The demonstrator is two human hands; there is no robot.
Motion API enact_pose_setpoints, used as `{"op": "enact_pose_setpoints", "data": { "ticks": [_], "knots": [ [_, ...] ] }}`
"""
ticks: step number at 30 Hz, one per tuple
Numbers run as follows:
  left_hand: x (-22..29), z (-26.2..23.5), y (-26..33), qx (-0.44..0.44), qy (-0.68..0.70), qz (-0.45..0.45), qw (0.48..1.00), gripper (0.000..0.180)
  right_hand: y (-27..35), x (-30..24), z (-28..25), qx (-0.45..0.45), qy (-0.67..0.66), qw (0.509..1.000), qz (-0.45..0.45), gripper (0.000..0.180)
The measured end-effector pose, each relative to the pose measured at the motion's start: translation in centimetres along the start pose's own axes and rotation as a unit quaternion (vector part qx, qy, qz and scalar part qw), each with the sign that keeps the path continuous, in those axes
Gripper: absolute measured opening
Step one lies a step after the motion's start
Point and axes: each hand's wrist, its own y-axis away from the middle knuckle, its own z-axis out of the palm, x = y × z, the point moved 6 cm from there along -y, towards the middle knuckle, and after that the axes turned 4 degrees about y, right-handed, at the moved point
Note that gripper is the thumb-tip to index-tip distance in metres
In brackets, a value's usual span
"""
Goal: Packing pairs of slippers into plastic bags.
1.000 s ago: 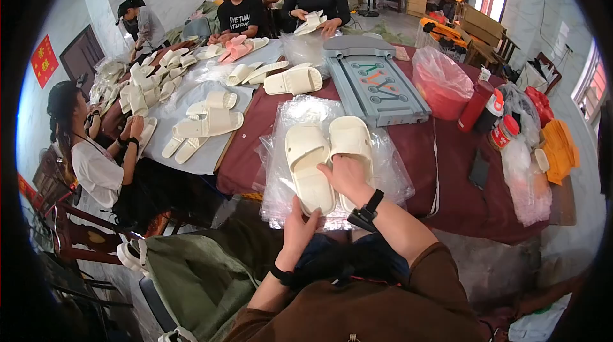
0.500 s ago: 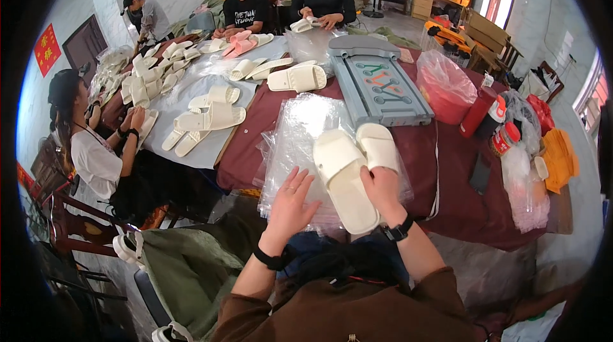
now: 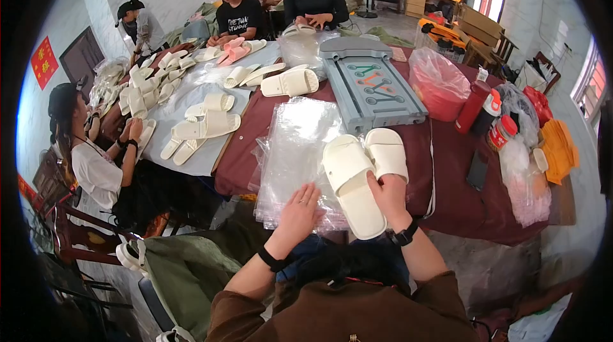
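A pair of cream slide slippers (image 3: 355,190) is in my right hand (image 3: 389,201), thumb on the front slipper and fingers tucked toward the second one beside it. They lie over the right edge of a stack of clear plastic bags (image 3: 290,150). My left hand (image 3: 299,215) is open, its fingers stretched out together over the bags' near edge, holding nothing. Whether its fingertips touch the plastic, I cannot tell. Dark bands circle both wrists.
A grey plastic case (image 3: 373,87) stands beyond the bags. Further right are a pink-filled bag (image 3: 437,87), red bottle (image 3: 472,107), jar (image 3: 502,130) and phone (image 3: 477,170). Cream slippers (image 3: 203,126) lie on the left table. Several people work around it, one person (image 3: 96,157) at far left.
My right hand has shifted slightly right with the slippers. My left hand has moved a little right and down, its spread fingers coming together. The whole view has shifted slightly.
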Motion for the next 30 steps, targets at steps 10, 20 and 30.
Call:
{"op": "enact_pose_setpoints", "data": {
  "ticks": [10, 20, 30],
  "knots": [
    [-1.8, -4.0, 5.8, -0.030, -0.072, -0.128, 0.989, 0.068, 4.3, -0.7, -6.1, 0.066, -0.182, 0.978, -0.080, 0.022],
    [2.4, -4.9, 2.8, 0.028, -0.004, 0.008, 1.000, 0.093, 7.3, -3.6, -7.2, -0.038, -0.219, 0.971, -0.093, 0.024],
    [-1.4, -3.4, 0.7, 0.016, -0.012, -0.064, 0.998, 0.103, 7.4, -1.5, -7.5, -0.026, -0.273, 0.961, -0.024, 0.025]
  ]
}}
